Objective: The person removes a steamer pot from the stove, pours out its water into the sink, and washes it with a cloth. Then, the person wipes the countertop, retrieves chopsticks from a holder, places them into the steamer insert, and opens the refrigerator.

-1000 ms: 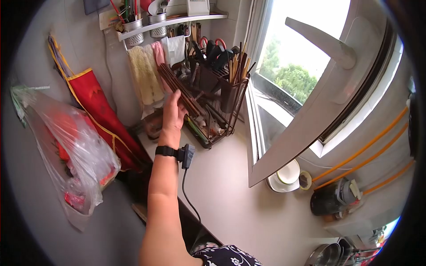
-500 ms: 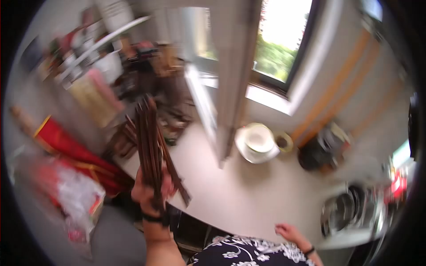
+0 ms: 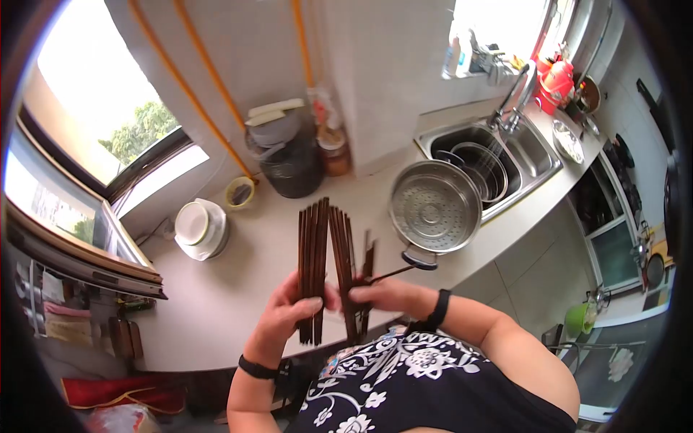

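Dark brown chopsticks are split between my two hands above the counter's front edge. My left hand [image 3: 287,312] is closed round one upright bundle of chopsticks [image 3: 312,252], with the thumb across its front. Just to the right, my right hand [image 3: 386,294] grips a second, looser bundle of chopsticks [image 3: 341,249]; a few of these slant apart and one sticks out to the right. The two bundles almost meet at their lower ends. Beyond my right hand, a perforated steel steamer pan [image 3: 435,207] sits on the counter beside the sink.
A double sink [image 3: 530,173] holds pans under a running tap [image 3: 511,115]. Stacked white bowls [image 3: 193,224], a small yellow bowl [image 3: 240,193] and a dark bucket [image 3: 289,162] stand along the wall. An open window sash [image 3: 79,224] juts over the counter at left.
The view has swung right toward the sink. Earlier my left hand held all the chopsticks and my right hand was apart from them; now my right hand holds part of the bundle.
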Tool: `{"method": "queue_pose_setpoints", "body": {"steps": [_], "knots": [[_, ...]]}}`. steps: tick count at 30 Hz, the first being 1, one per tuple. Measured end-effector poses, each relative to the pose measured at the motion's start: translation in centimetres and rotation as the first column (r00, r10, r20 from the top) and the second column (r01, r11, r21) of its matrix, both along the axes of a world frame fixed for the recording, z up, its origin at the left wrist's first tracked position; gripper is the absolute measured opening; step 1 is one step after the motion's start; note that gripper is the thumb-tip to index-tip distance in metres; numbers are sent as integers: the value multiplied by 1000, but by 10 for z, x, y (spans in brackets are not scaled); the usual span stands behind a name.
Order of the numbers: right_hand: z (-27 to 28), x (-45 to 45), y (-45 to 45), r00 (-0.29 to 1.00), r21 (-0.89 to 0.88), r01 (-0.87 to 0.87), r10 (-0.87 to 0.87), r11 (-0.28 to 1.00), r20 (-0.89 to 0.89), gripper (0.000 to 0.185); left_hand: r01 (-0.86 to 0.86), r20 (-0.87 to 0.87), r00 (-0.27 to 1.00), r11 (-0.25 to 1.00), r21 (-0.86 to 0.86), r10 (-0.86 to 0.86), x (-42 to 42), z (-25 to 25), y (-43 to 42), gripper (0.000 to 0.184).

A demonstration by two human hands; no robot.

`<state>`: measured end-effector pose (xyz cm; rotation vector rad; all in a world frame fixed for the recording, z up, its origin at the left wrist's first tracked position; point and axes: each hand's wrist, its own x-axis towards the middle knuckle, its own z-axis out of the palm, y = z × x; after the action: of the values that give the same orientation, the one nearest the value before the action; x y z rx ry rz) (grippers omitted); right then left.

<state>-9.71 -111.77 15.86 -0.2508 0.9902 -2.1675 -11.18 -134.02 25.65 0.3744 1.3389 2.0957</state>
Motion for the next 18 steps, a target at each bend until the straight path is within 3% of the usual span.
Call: {"method": "queue_pose_setpoints", "body": {"steps": [2, 3, 6, 8, 11, 13, 16, 18], "knots": [[23, 7, 66, 935, 75, 255, -265, 964, 236, 21, -68, 48, 996, 981, -180, 78, -12, -16, 48, 40], [19, 8, 99, 899, 114, 337, -356, 934, 254, 19, -59, 110, 991, 978, -200, 82, -18, -24, 72, 37], [13, 11, 191, 819, 220, 509, -547, 832, 176, 17, -85, 46, 994, 959, -270, 101, -31, -66, 135, 27], [10, 15, 233, 757, 280, 588, -639, 759, 140, 24, -88, 127, 985, 968, -235, 121, -32, -76, 168, 21], [20, 20, 264, 718, 310, 632, -687, 710, 111, 31, -183, 167, 965, 974, -134, 204, -39, -86, 198, 18], [20, 24, 278, 750, 401, 605, -661, 687, 0, 40, -199, 162, 962, 970, -136, 221, -43, -86, 208, 18], [12, 19, 296, 754, 649, 623, -557, 437, -348, 35, -201, 149, 964, 970, -134, 220, -48, -88, 214, 19], [26, 17, 295, 719, 657, 670, -522, 346, -459, 33, -204, 86, 971, 958, -202, 224, -53, -88, 215, 19]]}}
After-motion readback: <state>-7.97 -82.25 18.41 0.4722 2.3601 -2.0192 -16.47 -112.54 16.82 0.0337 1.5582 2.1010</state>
